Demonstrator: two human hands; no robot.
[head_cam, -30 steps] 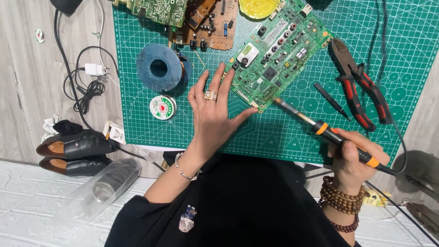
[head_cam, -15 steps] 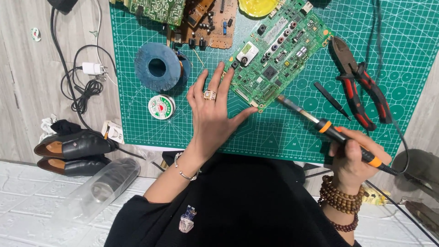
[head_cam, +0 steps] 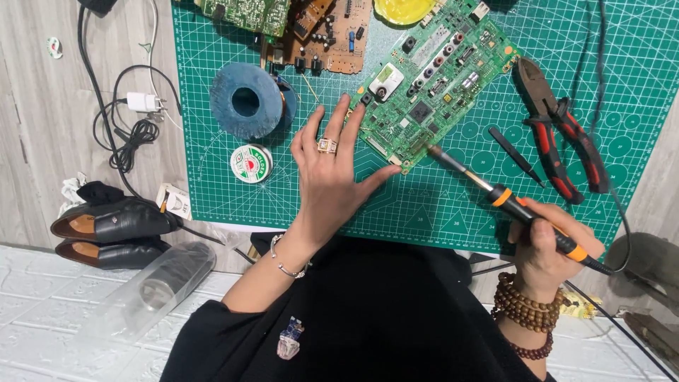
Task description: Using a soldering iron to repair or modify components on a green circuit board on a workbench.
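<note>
Right-hand grip (head_cam: 544, 244), soldering iron (head_cam: 495, 192) tip up-left

Green PCB (head_cam: 431, 88) tilted, iron (head_cam: 509, 201) tip-touching

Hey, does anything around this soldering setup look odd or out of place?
Yes: a pair of black shoes lies beside the green cutting mat, an unusual neighbour for circuit boards. The green circuit board also sits askew to the mat's grid.

Red-handled pliers (head_cam: 562, 138) at right of mat; blue spool (head_cam: 245, 100) upper left; black shoes (head_cam: 109, 230) lower left; white charger (head_cam: 143, 102) beside cables.
</note>
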